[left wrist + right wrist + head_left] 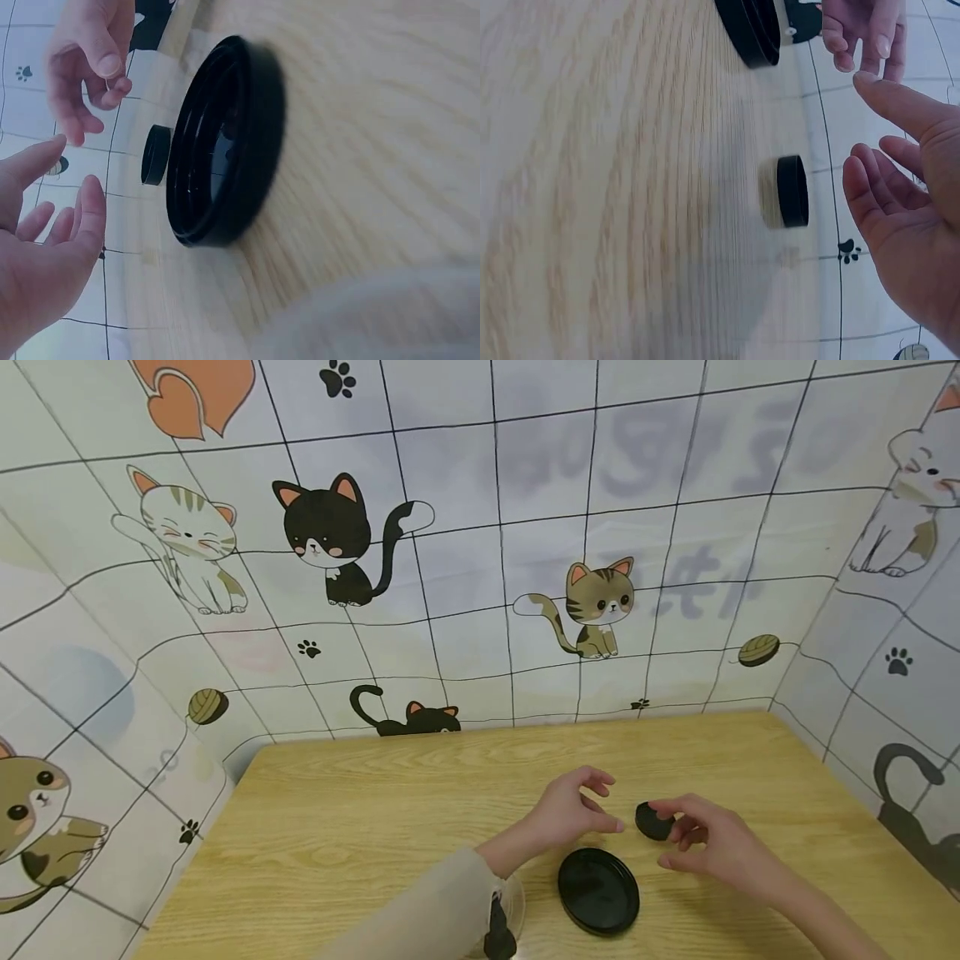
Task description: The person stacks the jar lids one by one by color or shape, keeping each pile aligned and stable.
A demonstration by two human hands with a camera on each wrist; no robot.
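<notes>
A wide, shallow black round lid (597, 892) rests on the table with its rimmed hollow side up; the left wrist view shows the same lid (255, 142) close by. Beyond it lies a small black round cap (651, 823), also seen as a cap (789, 191) in the right wrist view. My left hand (572, 810) hovers above and behind the lid, fingers loosely bent and holding nothing. Beside the small cap is my right hand (716, 843), its fingers relaxed and apart from the cap in the right wrist view. Both hands face each other.
A clear round container (516, 902) stands near the front, partly hidden by my left sleeve (427, 910). The wooden table (337, 827) ends at a hanging cloth (465, 568) printed with cats, which also closes in both sides.
</notes>
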